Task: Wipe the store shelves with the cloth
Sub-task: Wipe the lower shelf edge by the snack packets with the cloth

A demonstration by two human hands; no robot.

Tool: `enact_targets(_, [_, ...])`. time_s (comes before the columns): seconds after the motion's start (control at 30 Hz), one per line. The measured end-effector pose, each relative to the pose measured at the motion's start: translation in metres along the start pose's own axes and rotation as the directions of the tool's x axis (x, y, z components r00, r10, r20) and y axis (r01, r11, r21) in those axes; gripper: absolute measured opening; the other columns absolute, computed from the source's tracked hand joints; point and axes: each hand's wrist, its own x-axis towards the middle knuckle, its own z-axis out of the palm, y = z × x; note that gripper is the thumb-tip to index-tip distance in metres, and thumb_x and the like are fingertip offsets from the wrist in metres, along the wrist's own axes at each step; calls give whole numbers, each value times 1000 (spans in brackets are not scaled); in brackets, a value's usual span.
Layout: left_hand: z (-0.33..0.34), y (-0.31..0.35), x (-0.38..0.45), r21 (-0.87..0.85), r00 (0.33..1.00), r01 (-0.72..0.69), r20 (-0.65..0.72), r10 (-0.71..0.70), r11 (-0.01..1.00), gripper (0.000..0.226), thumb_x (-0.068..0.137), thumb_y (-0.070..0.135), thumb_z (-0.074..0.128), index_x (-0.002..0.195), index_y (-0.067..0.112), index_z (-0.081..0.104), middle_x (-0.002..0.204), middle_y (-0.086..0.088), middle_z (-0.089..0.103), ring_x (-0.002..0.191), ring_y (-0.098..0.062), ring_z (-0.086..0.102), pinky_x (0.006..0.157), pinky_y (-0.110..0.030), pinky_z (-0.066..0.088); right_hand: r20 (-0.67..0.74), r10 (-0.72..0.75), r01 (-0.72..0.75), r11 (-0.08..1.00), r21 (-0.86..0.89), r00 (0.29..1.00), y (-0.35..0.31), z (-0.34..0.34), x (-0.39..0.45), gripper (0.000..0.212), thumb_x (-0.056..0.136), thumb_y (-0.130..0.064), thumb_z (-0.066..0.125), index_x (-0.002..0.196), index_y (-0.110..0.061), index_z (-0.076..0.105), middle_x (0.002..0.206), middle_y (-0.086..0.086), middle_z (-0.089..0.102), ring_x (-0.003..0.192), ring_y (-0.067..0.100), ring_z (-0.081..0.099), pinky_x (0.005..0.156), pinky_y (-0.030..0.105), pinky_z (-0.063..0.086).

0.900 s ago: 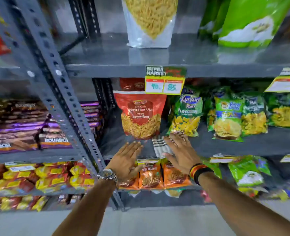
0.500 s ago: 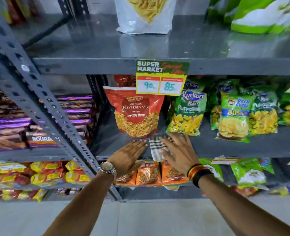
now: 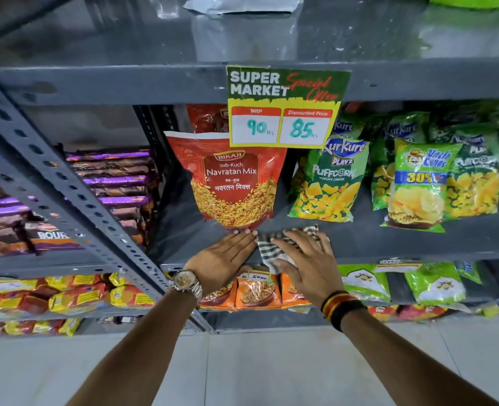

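A checked white-and-dark cloth [image 3: 267, 250] lies on the front of the grey metal shelf [image 3: 389, 241], under my right hand [image 3: 306, 259], which presses flat on it with fingers spread. My left hand [image 3: 224, 259], with a watch on the wrist, lies flat on the shelf just left of the cloth. Its fingertips touch the bottom of a red Navratan Mix bag [image 3: 232, 183] that stands upright on the shelf.
Green Kurkure Puffcorn [image 3: 330, 186] and chips bags [image 3: 418, 186] stand to the right. A price sign [image 3: 284, 106] hangs from the shelf above. A perforated grey upright [image 3: 66, 189] slants on the left, with biscuit packs [image 3: 110, 183] beyond. Orange packets [image 3: 257, 291] fill the shelf below.
The view has moved closer to the shelf. Both hands have slid a little further in, the left one now reaching the red bag's base. The cloth stays under my right hand.
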Motion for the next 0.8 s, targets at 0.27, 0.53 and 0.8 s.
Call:
enact_targets(0.27, [-30,14,2,-55,983,120,149,-111,991,65,104,48,32,154,8,36,159,-12,40,146,-27,38,122,-42,25,31,137,-140,962,235,990,-23,-42,-20,34,96,-36,48,130,-38,54,130,-7,61,119,20,51,106,41,37])
enact_targets(0.53, [-165,15,-43,58,997,19,-80,-15,998,60,104,45,38,150,6,44,151,-13,51,142,-30,43,121,-47,29,-175,73,-5,932,363,982,-74,-149,-79,36,98,-31,50,132,-42,51,132,-10,59,123,17,51,105,43,40])
enact_targets(0.8, [-357,-30,-52,308,949,73,-314,29,949,55,103,39,47,147,7,48,153,-14,47,143,-35,40,121,-51,26,-497,-90,261,922,287,863,-152,-297,-46,32,96,-32,50,127,-37,56,124,-20,58,117,-1,49,101,19,34])
